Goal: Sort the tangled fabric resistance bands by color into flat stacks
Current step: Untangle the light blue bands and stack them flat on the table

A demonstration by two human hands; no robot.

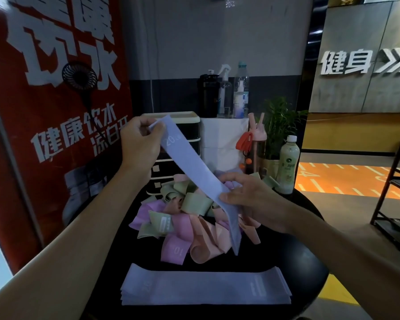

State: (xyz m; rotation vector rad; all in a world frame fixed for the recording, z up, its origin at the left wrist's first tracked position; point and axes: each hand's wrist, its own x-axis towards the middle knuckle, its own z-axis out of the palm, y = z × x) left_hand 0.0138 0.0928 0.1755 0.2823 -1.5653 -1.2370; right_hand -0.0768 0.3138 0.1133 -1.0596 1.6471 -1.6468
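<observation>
A lavender-blue band (189, 162) marked "20" stretches diagonally above the table. My left hand (141, 142) pinches its upper end, raised at the left. My right hand (252, 199) holds its lower part between thumb and fingers, and the band's tail hangs down past it. Under the band lies a tangled heap (185, 215) of green, pink, peach and lilac bands. A flat stack of lavender-blue bands (206, 287) lies at the near edge of the round black table (310, 262).
Behind the heap stand a black drawer unit (183, 125), a white box (224, 139), a pink bottle (255, 144), a pale green drink bottle (288, 165) and a potted plant (280, 118). A red banner (44, 112) fills the left. A dark metal rack (397, 192) stands at the right.
</observation>
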